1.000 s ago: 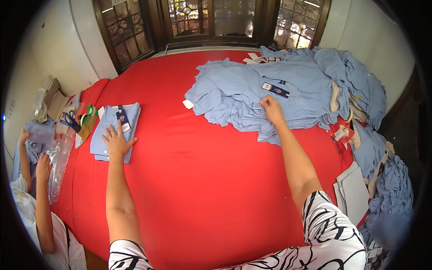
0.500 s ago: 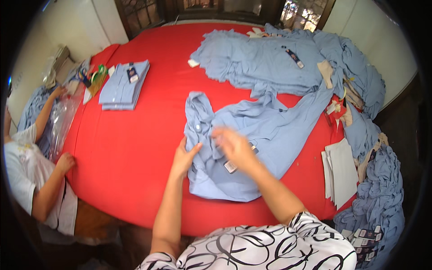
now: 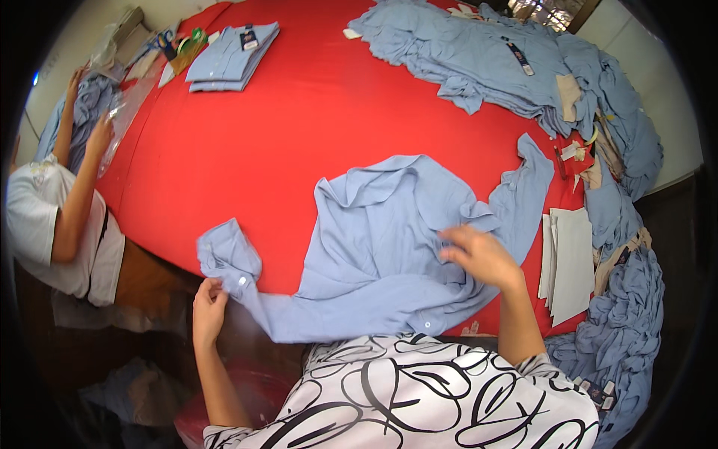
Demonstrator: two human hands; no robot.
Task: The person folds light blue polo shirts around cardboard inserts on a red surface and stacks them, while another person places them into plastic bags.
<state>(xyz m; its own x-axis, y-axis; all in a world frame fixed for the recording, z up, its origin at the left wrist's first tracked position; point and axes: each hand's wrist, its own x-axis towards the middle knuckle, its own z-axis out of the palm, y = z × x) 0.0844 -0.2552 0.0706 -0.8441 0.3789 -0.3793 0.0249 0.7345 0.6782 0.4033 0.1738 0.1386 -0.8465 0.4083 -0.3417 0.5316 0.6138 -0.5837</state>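
A light blue button shirt (image 3: 374,239) lies loosely spread along the near edge of the red-covered table. One sleeve stretches left to a bunched cuff end with a white button (image 3: 241,281). At the table's near left edge my left hand (image 3: 209,308) is closed, pinching the cloth beside that button. My right hand (image 3: 482,256) hovers over or rests on the right part of the shirt, fingers extended and slightly blurred; contact is hard to judge. The other sleeve (image 3: 527,179) reaches away to the right. No hang tag shows on this shirt.
A folded blue shirt (image 3: 233,63) with a dark tag sits far left. Blue shirts form a large pile (image 3: 449,56) far right, with more heaped (image 3: 624,322) along the right edge. White sheets (image 3: 570,266) lie at right. Another person (image 3: 56,217) works at left with clear plastic (image 3: 127,120).
My left hand has moved left and nearer, drawing the sleeve out with it. The shirt has shifted nearer and its tag no longer shows. My right hand has moved right. The view has tilted.
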